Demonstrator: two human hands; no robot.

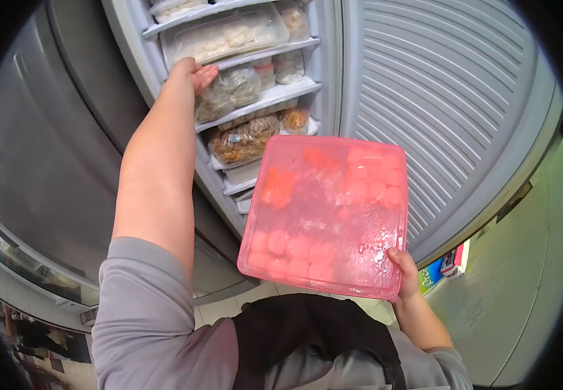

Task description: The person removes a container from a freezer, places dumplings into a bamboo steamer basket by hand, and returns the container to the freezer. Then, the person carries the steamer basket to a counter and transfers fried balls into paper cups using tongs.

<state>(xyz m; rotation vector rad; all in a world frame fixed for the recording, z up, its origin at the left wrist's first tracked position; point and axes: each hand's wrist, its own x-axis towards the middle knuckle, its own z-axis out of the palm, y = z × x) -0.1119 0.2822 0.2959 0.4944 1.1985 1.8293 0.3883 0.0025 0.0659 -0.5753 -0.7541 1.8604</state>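
My right hand grips the lower right corner of a pink lidded container, with its thumb on the lid. Round, pale pieces and some orange ones show through the frosted lid. My left hand reaches up to the shelves, its fingers apart, at the lower left corner of a clear plastic container of pale pieces. Part of that hand is hidden behind its wrist, so I cannot tell how firmly it touches the container. A bag of frozen food lies just below it.
The freezer's ribbed door stands open at the right. Lower shelves hold a bag of brown food and other packs. A closed grey door is at the left. Colourful packages sit at the lower right.
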